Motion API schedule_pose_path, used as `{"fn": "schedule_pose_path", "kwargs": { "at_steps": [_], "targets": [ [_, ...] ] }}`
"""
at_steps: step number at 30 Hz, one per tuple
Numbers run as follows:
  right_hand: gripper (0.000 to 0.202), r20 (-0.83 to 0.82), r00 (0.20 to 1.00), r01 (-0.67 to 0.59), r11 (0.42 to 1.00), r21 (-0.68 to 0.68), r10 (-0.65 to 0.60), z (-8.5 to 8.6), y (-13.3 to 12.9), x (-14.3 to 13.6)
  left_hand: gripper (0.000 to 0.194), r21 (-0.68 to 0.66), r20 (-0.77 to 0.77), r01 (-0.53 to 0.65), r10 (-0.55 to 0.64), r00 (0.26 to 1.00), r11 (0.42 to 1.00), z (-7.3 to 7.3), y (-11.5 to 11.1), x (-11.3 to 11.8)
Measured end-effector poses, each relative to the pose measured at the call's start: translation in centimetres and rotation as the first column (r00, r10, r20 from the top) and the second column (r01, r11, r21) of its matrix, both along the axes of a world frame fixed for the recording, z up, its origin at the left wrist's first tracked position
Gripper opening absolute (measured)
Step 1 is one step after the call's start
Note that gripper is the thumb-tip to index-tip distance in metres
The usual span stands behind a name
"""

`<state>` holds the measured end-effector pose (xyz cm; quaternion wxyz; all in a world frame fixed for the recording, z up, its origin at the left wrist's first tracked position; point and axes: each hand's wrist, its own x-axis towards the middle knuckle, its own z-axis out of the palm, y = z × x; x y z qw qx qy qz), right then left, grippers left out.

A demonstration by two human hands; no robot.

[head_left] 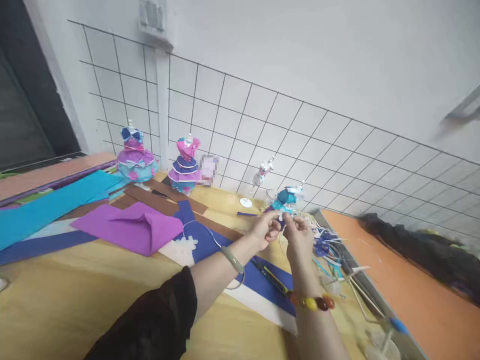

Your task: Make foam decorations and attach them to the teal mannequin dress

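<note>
Both bare hands reach forward over the wooden table, with their fingertips nearly meeting around a small white piece. The left hand has its thumb and forefinger drawn together at the piece and its other fingers loosely curled; the right hand closes thumb and forefinger on the piece from the other side, its remaining fingers bent. How firmly each pinches is too small to tell. The piece is just in front of the teal dress, near the wire grid; whether it touches the dress is unclear. A white form and a white disc are beyond the left hand. Farther left stand a ruffled dress and a wider dress. A purple sheet lies left of the hands, with white flowers beside it, partly over a blue sheet. A black and yellow tool lies on the blue material between the forearms. Right of the right hand, tangled strips lie near the orange board.
</note>
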<state>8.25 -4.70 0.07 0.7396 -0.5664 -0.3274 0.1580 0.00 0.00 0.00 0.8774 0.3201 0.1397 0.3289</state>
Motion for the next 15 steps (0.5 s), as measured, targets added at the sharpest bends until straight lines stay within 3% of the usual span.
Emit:
{"fn": "schedule_pose_path", "kwargs": {
  "at_steps": [7,15],
  "targets": [
    [0.030,-0.102,0.987,-0.114,0.989,0.092,0.123,0.8,-0.5,-0.1,0.030,0.115,-0.048,-0.107,0.113,0.992,0.988,-1.1,0.3,0.3],
    [0.035,-0.106,0.980,-0.148,0.975,0.163,0.167,1.8,-1.2,-0.1,0.026,0.139,-0.191,-0.144,0.170,0.967,0.980,-0.8,-0.2,0.1]
  ]
}}
